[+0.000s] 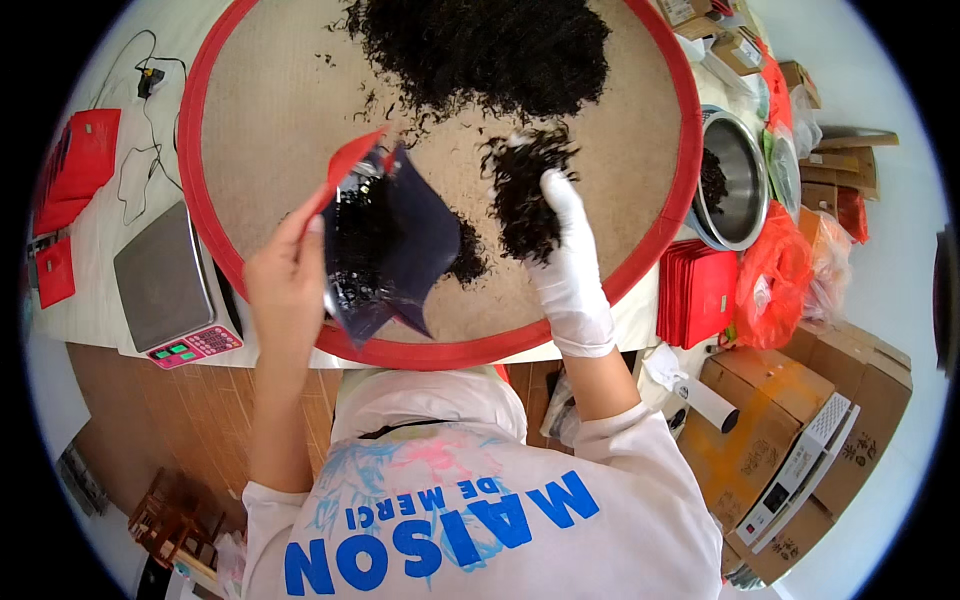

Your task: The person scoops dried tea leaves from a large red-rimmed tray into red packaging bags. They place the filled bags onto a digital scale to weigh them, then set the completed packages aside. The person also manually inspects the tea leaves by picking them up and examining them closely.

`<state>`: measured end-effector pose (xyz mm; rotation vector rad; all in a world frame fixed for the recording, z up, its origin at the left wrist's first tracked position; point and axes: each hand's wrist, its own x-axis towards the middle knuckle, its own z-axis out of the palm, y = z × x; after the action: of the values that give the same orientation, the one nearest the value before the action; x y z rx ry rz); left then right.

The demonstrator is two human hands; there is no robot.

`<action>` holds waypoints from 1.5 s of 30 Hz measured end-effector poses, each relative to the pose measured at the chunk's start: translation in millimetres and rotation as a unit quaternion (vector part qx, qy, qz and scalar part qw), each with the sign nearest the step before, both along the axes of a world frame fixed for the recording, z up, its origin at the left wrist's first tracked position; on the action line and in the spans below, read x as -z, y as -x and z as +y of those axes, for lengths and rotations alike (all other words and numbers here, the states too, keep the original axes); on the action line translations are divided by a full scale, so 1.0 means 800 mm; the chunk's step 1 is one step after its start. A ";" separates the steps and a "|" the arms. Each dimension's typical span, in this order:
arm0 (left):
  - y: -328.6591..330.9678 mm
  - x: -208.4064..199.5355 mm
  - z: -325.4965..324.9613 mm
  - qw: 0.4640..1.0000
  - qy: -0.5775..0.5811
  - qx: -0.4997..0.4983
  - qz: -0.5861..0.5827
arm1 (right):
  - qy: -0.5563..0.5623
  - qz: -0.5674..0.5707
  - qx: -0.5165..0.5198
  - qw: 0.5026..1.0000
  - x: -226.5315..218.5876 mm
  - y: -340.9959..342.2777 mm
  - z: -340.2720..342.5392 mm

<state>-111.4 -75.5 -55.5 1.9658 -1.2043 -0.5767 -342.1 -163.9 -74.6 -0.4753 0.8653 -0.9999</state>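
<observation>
My bare left hand (283,290) grips the edge of an open pouch (428,240), red and dark blue outside with a shiny silvery lining. Dark dried tea leaves show inside it. My right hand (573,275), in a white glove, is closed around a handful of loose tea leaves (527,190), to the right of the pouch mouth and apart from it. Both hands are over a large round tray (190,130) with a red rim. A big heap of tea leaves (490,50) lies at its far side, and a smaller heap is partly hidden behind the pouch.
Left of the tray stands a digital scale (160,275) with a cable (158,150) near it. Red packets (85,155) lie at the far left. On the right are a metal bowl (745,175), a stack of red pouches (695,295), a red plastic bag (775,270) and cardboard boxes (750,420).
</observation>
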 end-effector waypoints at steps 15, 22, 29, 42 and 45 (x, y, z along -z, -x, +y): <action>0.035 0.014 -0.027 0.997 -0.059 0.050 0.031 | 0.193 0.273 -0.189 0.923 -0.009 -0.051 0.042; 0.033 0.009 -0.018 0.996 -0.057 0.043 0.045 | 0.447 0.546 -0.242 0.666 -0.002 -0.046 0.049; -0.027 0.027 0.002 0.992 -0.036 -0.067 0.104 | 0.309 0.305 -0.028 0.901 -0.037 -0.011 0.045; -0.196 -0.037 0.154 0.936 0.133 -0.309 0.107 | 0.214 0.716 -0.045 0.663 0.281 -0.027 0.090; -0.197 -0.047 0.178 0.934 0.127 -0.320 0.095 | 0.268 0.689 0.007 0.673 0.299 -0.061 0.016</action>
<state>46.2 67.2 -18.1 1.8795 -0.4396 -0.2455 -293.7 -150.7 -313.6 -1.8838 1.9022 -0.7670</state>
